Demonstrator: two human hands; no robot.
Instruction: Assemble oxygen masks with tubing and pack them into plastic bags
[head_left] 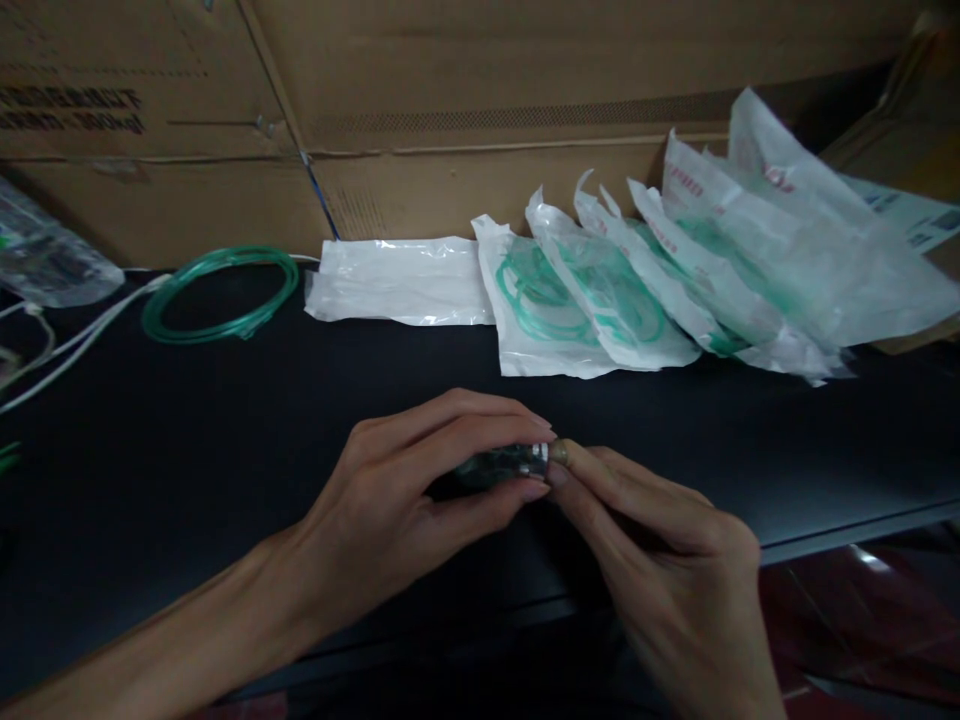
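My left hand (420,470) is curled around a small see-through vial (499,464), which lies sideways between thumb and fingers. A silvery white band circles the vial's right end. At that end, the thumb and forefinger of my right hand (660,540) pinch a small brownish stopper (558,453). Whether the stopper sits in the vial's mouth or only touches it, I cannot tell. Both hands are close together above the front part of the black table (247,450). My left fingers partly hide the vial.
Behind my hands are several white pouches (547,355) with green tubing inside. Left of them lie a flat white packet (405,285) and a coil of green tubing (221,335). White cables (90,330) and a clear plastic bag (56,250) sit far left. Cardboard (480,70) stands behind.
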